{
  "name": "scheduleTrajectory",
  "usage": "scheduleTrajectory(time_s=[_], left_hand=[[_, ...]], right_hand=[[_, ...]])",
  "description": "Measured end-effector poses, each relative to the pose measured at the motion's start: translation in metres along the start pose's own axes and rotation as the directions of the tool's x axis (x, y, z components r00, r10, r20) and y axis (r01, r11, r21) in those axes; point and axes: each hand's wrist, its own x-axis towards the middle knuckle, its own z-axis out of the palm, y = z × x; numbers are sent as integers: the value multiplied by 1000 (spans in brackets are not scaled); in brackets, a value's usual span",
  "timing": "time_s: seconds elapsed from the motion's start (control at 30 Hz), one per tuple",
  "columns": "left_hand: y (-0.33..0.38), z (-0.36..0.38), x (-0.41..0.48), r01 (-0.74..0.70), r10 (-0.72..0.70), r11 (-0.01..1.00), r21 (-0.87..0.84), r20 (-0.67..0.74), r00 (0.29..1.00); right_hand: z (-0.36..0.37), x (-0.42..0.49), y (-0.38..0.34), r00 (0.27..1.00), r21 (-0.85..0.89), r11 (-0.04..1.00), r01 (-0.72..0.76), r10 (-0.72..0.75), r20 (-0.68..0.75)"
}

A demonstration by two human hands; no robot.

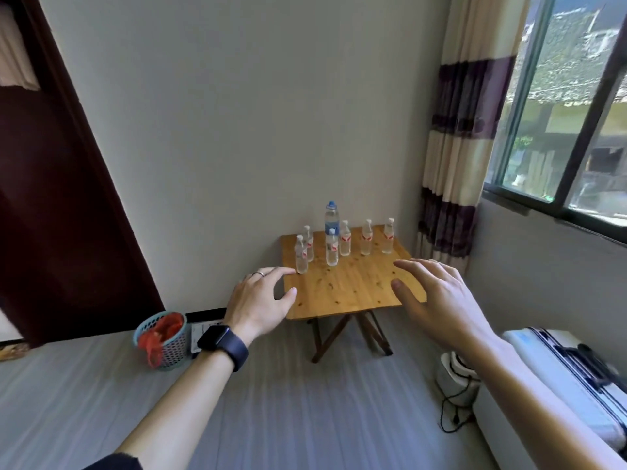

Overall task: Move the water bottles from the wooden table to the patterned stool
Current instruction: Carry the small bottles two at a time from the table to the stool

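Clear plastic water bottles [332, 247] standing on far half of wooden folding counter [353, 286]. Left hand [259, 300], right hand [437, 296] hovering over near edge, fingers spread wide, holding nothing. Best gripping nearest bottles mid-body, avoiding toppling neighbours.

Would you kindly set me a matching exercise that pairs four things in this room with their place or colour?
Things:
1. tall bottle
2. basket
3. watch
4. suitcase

Descriptions:
a. black all over
b. blue cap, at the back of the table
c. white, at the lower right of the view
d. on the floor, left of the table

Pairs: 1-b, 2-d, 3-a, 4-c
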Motion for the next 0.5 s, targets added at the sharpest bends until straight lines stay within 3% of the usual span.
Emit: scheduleTrajectory(time_s=[0.5], left_hand=[[-104,151,236,234,-230,970,-61,64,971]], right_hand=[[181,274,102,981,69,998,-4,-9,192]])
